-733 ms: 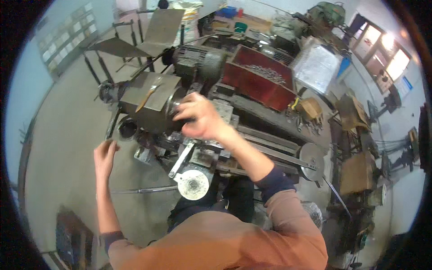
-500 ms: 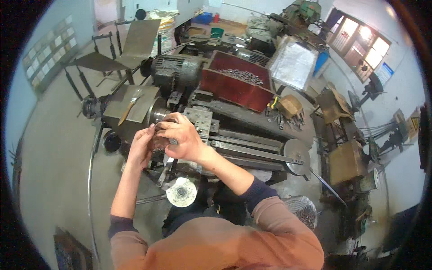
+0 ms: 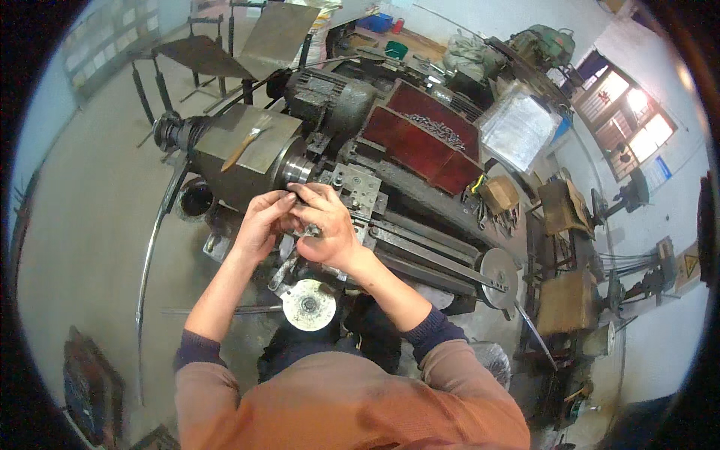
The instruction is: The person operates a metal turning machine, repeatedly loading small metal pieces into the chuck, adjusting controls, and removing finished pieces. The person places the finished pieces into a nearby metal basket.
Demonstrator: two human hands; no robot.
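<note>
My left hand (image 3: 262, 223) and my right hand (image 3: 328, 227) meet in front of the lathe's spindle end (image 3: 298, 169), fingertips close together. Both are closed, with thumb and fingers pinched. Something small and dark seems to sit between the fingertips, but the fingers cover most of it. A bit of shiny metal (image 3: 312, 231) shows by my right palm; its kind is unclear. Just beyond my right hand is the tool post block (image 3: 358, 187). Below the hands is a round pale handwheel (image 3: 309, 306).
A brush (image 3: 244, 151) lies on the headstock cover (image 3: 225, 133). Behind the bed stands a red bin (image 3: 420, 156) with many small metal parts (image 3: 444, 132). Hand tools lie by a cardboard box (image 3: 500, 195). A long bar (image 3: 442, 255) runs right to a round disc (image 3: 499, 279).
The view has shifted, so the machine sits farther right and higher at the left. My hands stay pinched together, now slightly lower relative to the spindle, which shows more.
</note>
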